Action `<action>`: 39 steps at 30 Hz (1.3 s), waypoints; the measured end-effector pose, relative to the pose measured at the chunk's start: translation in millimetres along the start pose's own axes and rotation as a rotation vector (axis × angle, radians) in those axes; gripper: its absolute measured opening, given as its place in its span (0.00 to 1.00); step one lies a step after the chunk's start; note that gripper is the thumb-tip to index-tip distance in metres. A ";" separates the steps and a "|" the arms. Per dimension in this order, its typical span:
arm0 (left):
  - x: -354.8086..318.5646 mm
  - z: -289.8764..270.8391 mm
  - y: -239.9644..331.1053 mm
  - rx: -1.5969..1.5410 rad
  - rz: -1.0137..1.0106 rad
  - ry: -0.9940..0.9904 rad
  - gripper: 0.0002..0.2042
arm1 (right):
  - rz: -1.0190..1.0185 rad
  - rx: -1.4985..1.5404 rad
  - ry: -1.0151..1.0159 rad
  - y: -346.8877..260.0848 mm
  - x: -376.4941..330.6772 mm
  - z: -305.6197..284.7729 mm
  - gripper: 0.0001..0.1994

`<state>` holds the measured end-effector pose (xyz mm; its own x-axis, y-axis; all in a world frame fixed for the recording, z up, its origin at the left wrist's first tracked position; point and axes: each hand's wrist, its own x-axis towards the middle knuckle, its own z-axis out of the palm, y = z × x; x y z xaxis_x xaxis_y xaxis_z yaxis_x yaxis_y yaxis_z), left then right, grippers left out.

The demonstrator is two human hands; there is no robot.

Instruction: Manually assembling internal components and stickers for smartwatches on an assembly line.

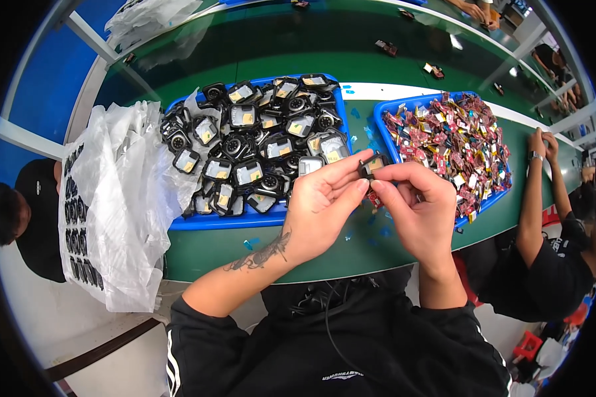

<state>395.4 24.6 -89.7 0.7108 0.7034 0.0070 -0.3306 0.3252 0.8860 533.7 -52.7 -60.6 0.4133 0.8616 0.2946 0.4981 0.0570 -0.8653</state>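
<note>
My left hand [321, 208] and my right hand [422, 208] meet over the gap between two blue trays. Between them they hold a small black watch case [373, 163], my left fingers closed on its left side and my right thumb and forefinger pinching its lower edge. A small red circuit board [375, 199] shows just below my right fingertips; whether it is joined to the case I cannot tell. Left of my hands, black watch cases [247, 173] fill a blue tray [238, 223]. To the right, red circuit boards with small parts [453, 142] fill another blue tray [381, 126].
Clear plastic sheets [122, 198] holding rows of black parts stand at the left. A green conveyor belt [311, 40] beyond carries scattered boards [434, 71]. Blue film scraps [250, 243] lie on the green table [331, 255]. Co-workers sit left and right, one with hands [543, 142] at the table edge.
</note>
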 end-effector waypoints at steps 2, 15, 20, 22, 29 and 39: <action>0.4 -0.6 0.1 0.017 0.010 -0.035 0.20 | -0.007 -0.001 0.001 -0.9 0.4 -0.1 0.06; -2.4 0.3 -2.0 0.109 0.082 -0.069 0.20 | -0.133 -0.109 0.000 -2.3 2.5 -3.1 0.06; -2.1 -1.3 -2.9 0.130 0.084 -0.089 0.20 | -0.111 -0.141 -0.014 -3.3 2.4 -5.5 0.06; -2.7 -1.7 -5.1 0.138 0.088 -0.084 0.20 | -0.098 -0.152 -0.027 -5.0 2.3 -6.7 0.06; -4.2 2.6 -2.5 0.216 0.107 -0.053 0.20 | -0.177 -0.232 -0.024 -11.4 5.5 -9.4 0.06; -4.2 -0.2 0.7 0.181 0.074 -0.141 0.19 | -0.149 0.045 0.056 3.4 6.2 -8.8 0.17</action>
<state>392.0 22.0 -89.2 0.7728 0.6216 0.1281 -0.2769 0.1486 0.9494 544.7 -51.6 -58.1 0.3802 0.8125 0.4419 0.5227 0.2055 -0.8274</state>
